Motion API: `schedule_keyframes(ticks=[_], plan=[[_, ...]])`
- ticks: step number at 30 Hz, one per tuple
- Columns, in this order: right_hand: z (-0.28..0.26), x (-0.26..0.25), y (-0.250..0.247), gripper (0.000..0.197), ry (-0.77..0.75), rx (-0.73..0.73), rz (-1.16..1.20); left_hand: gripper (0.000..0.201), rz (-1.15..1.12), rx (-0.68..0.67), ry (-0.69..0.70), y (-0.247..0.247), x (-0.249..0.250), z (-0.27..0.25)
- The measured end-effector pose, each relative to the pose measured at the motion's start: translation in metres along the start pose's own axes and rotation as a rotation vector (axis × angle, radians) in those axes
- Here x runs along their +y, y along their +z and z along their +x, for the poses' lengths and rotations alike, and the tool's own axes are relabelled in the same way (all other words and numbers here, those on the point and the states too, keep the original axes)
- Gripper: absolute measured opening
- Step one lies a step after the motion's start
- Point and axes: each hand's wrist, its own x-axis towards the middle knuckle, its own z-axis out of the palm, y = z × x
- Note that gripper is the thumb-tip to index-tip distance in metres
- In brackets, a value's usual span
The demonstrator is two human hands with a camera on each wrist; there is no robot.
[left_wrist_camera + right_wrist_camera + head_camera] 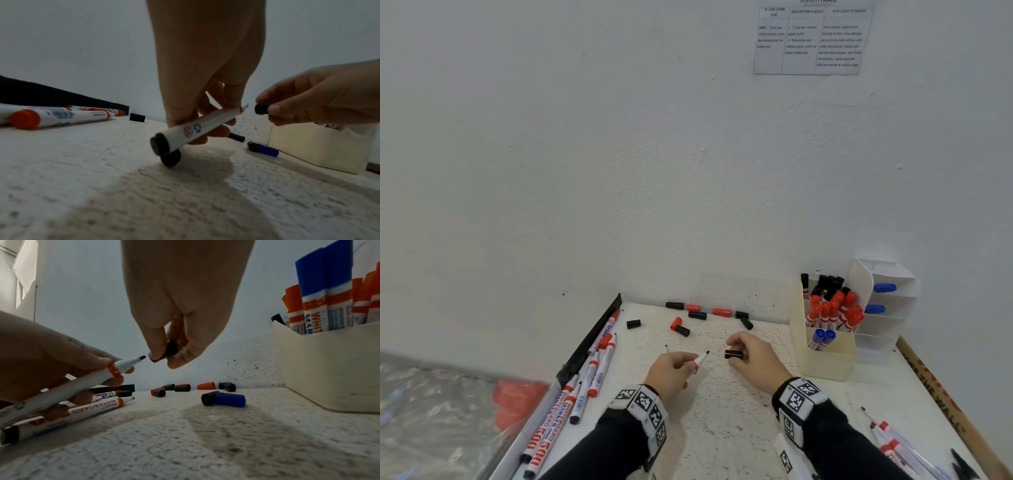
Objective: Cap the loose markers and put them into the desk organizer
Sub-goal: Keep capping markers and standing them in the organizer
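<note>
Marker (699,361) gripped in left hand (669,373) above tabletop (722,428) middle, bare tip pointing right toward black cap (734,354) pinched by right hand (755,359); small gap, axes nearly aligned.

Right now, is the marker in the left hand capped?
Uncapped: the marker's black tip is bare, and the right hand pinches the black cap just clear of it.

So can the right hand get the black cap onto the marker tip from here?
Probably yes: the right hand pinches the black cap just beyond the marker tip, with only open air between them.
</note>
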Motion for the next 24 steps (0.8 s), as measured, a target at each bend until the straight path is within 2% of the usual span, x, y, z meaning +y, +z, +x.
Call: schedule_keyframes(ticks=[4, 8, 11, 14, 17, 19, 22, 24], plan=[[-0.003, -0.004, 0.003, 0.02, -0.065, 0.048, 0.021, 0.028, 0.025, -0.083, 0.062, 0.006, 0.005, -0.005], [-0.006, -0.002, 0.007, 0.025, -0.068, -0.021, 0.017, 0.028, 0.009, -0.139, 0.09, 0.011, 0.008, -0.007], [-0.008, 0.002, 0.008, 0.027, -0.03, -0.036, 0.103, 0.026, -0.014, -0.149, 0.098, 0.015, 0.01, -0.011], [-0.009, 0.003, 0.002, 0.006, 0.022, -0.015, 0.164, 0.03, -0.113, -0.184, 0.064, 0.016, 0.01, -0.014], [-0.011, 0.004, -0.003, 0.033, 0.063, -0.032, 0.133, 0.013, -0.135, -0.22, 0.068, 0.013, 0.014, -0.017], [-0.012, 0.002, -0.004, 0.043, 0.091, -0.015, 0.144, 0.005, -0.062, -0.236, 0.098, 0.013, 0.019, -0.019], [-0.012, -0.001, -0.004, 0.047, 0.123, 0.019, 0.176, 0.02, -0.018, -0.239, 0.16, 0.018, 0.025, -0.021], [-0.011, -0.003, -0.003, 0.046, 0.146, 0.035, 0.223, 0.025, -0.058, -0.254, 0.142, 0.021, 0.031, -0.024]])
